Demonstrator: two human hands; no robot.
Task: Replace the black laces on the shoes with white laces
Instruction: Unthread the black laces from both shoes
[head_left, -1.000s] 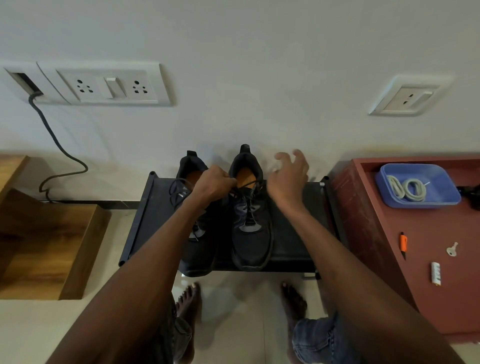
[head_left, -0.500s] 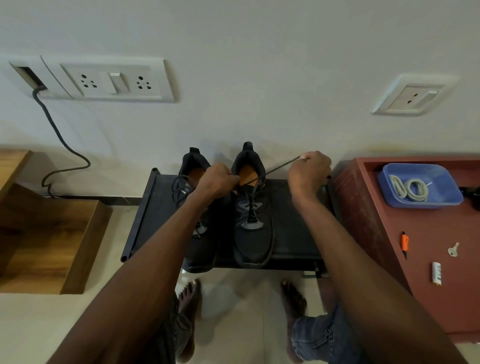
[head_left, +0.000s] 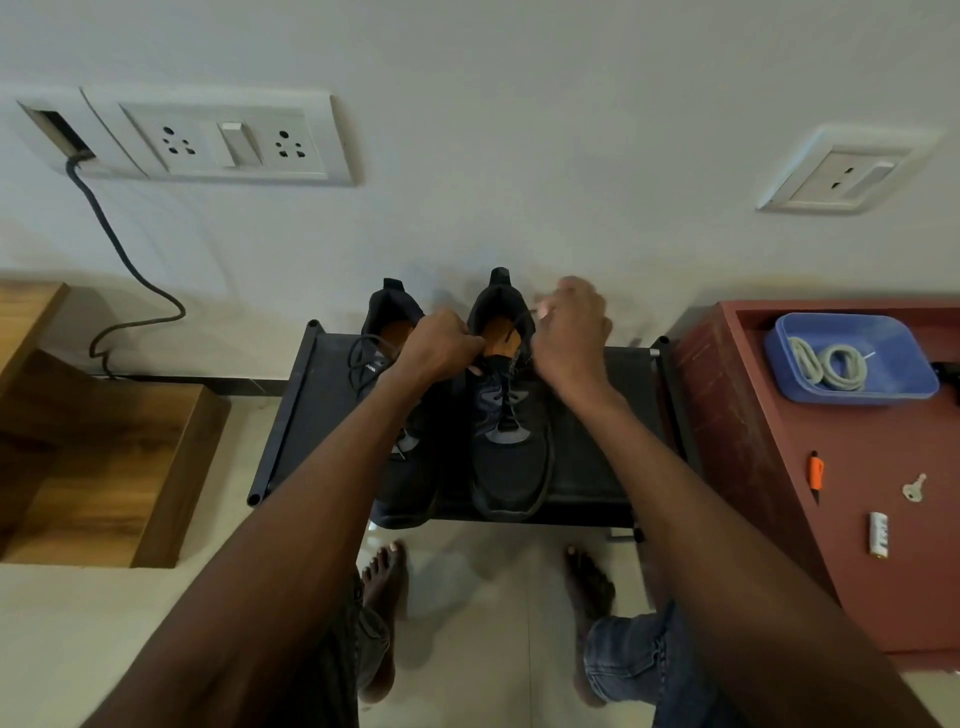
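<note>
Plainly, shoes: two black shoes (head_left: 506, 441) side by side on black rack (head_left: 597, 467).
Left hand (head_left: 441, 345): fingers curled, gripping right shoe's collar.
Right hand (head_left: 571, 332): blurred; fingers bent around black lace (head_left: 519, 325).
White laces (head_left: 826, 364): coiled in blue tray (head_left: 904, 364).
Writing: tongue tag unreadable.

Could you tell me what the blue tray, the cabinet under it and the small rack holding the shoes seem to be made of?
The blue tray looks like moulded plastic: uniform colour, rounded rim, slight sheen. The cabinet appears to be painted or laminated wood, matt reddish-brown with faint scuffs. The rack seems to be dark fabric stretched between black tubes, metal or plastic; I cannot tell which.
</note>
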